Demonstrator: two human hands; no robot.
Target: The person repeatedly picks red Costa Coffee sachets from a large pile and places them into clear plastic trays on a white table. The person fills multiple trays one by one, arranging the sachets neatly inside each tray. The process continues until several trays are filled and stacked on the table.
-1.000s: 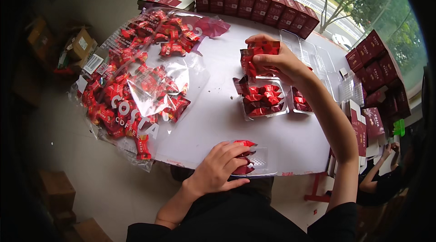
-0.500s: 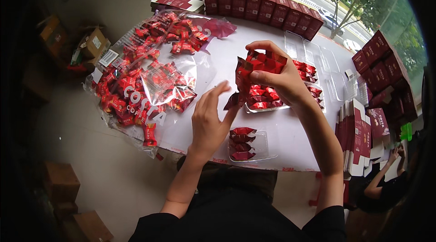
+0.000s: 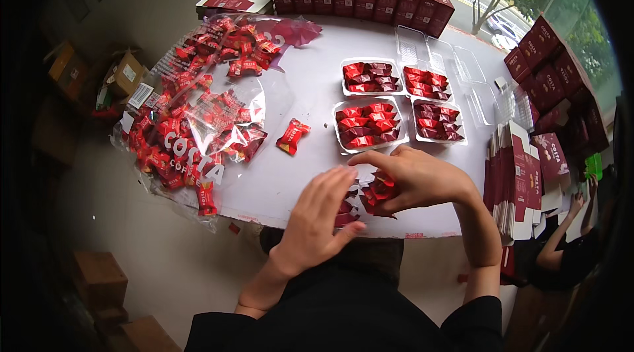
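Our right hand grips red packets above the near edge

We pinch a bunch of shiny red packets (image 3: 379, 193) between the thumb and fingers of our right hand (image 3: 426, 181); their wrappers are creased, with crimped, jagged ends. Our left hand (image 3: 318, 210) is stretched out, thumb apart, beside some dark red packets (image 3: 346, 214); we cannot tell whether it touches them.

From our hands, four filled trays (image 3: 403, 147) sit between twelve and two o'clock, and a single packet (image 3: 292, 136) lies at half past ten. The clear bag (image 3: 247, 98) of packets spreads at ten o'clock, folded cartons (image 3: 518, 180) stand at three.

The table (image 3: 264, 203) ends close by at six o'clock. At nine, white tabletop gives us room towards the bag; at eleven, more runs past the single packet.
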